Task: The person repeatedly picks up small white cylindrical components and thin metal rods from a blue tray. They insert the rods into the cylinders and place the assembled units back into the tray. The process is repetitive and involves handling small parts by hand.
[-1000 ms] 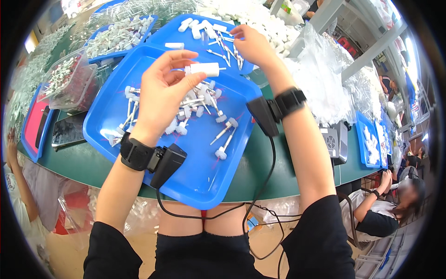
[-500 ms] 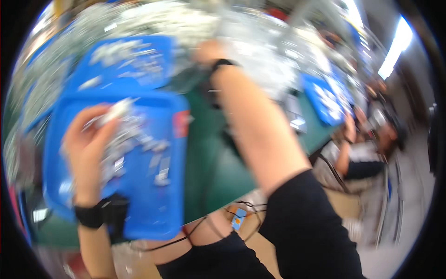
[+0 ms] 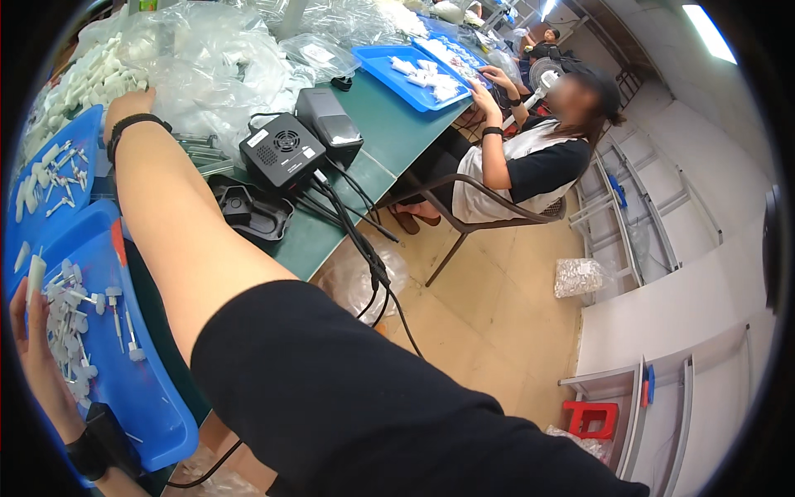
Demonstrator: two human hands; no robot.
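Observation:
My left hand [image 3: 31, 352] is at the lower left edge, over the near blue tray [image 3: 145, 406], and holds a small white tube [image 3: 35, 278] upright. Several small white plastic parts [image 3: 70, 315] lie in that tray. My right arm stretches across the view. My right hand [image 3: 130, 102], with a black wristband, lies at the far edge of a second blue tray [image 3: 58, 186] beside clear plastic bags [image 3: 207, 58]. Its fingers are hidden, so I cannot tell what it holds.
A black box device [image 3: 281, 149] and a grey box [image 3: 328, 124] stand on the green table [image 3: 389, 132], with cables [image 3: 358, 240] hanging down. A seated co-worker [image 3: 530, 157] works at another blue tray [image 3: 406, 79]. A red stool [image 3: 591, 418] is on the floor.
The view has swung to the right, off the trays and onto the table's end and the co-worker. My left hand still holds the white tube. My right hand stays at the far tray.

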